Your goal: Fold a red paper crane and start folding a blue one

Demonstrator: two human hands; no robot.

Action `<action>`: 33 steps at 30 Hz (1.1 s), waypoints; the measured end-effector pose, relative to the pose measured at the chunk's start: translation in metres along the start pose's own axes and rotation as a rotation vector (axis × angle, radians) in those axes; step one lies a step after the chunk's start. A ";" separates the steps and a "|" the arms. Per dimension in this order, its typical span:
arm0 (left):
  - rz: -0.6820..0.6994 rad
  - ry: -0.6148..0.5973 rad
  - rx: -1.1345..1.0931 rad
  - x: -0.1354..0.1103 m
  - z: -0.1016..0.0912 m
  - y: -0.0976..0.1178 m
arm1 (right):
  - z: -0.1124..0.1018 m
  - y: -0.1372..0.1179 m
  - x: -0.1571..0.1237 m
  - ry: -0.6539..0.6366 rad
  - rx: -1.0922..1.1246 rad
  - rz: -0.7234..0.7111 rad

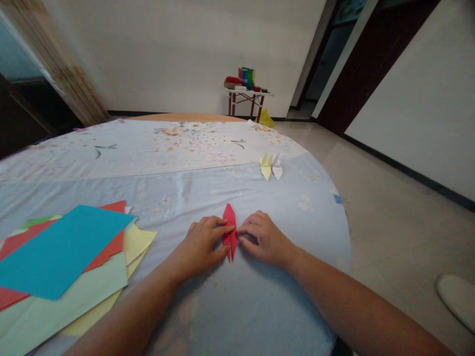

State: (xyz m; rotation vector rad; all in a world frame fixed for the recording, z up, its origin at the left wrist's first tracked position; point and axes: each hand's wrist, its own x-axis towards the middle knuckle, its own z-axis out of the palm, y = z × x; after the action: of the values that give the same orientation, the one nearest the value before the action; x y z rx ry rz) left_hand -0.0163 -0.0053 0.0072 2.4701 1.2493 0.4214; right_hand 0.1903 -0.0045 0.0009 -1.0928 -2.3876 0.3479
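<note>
A red folded paper [229, 222], long and narrow with a pointed top and a split lower end of two points, lies on the cloth before me. My left hand [206, 241] holds it from the left, fingertips across its middle and thumb at its lower left edge. From the right, my right hand [261, 237] grips its edge with curled fingers and thumb. Farther off stand two finished paper figures, one yellow [265, 166] and one white [276, 166], side by side with pointed tips.
A pile of coloured sheets, a blue sheet [67, 249] on top, lies at left. The round table wears a floral cloth [174, 143]. A blue clip [338, 199] sits at its right edge. A small loaded side table [247, 94] stands by the wall.
</note>
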 end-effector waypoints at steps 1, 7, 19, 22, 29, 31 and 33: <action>-0.001 -0.004 0.008 0.000 0.000 0.000 | 0.001 0.002 0.002 -0.011 -0.004 0.016; -0.005 -0.008 0.074 0.002 0.000 0.007 | 0.002 0.008 0.015 -0.057 -0.014 0.089; -0.063 0.023 0.124 0.002 0.005 0.016 | 0.003 0.011 0.009 -0.056 0.084 0.103; -0.066 0.006 0.119 0.002 0.003 0.015 | 0.002 0.010 0.009 -0.068 0.074 0.106; -0.086 0.032 0.131 0.001 0.006 0.017 | 0.003 0.006 0.008 -0.073 0.038 0.125; -0.081 0.036 0.129 0.001 0.007 0.016 | 0.001 0.004 0.007 -0.053 0.059 0.126; -0.075 0.031 0.128 0.001 0.007 0.015 | -0.001 0.003 0.006 -0.042 0.096 0.096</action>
State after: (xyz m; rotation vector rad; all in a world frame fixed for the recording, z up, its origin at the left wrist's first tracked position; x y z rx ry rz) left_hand -0.0021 -0.0137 0.0071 2.5199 1.4182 0.3725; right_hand 0.1894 0.0018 0.0026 -1.1686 -2.3339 0.5179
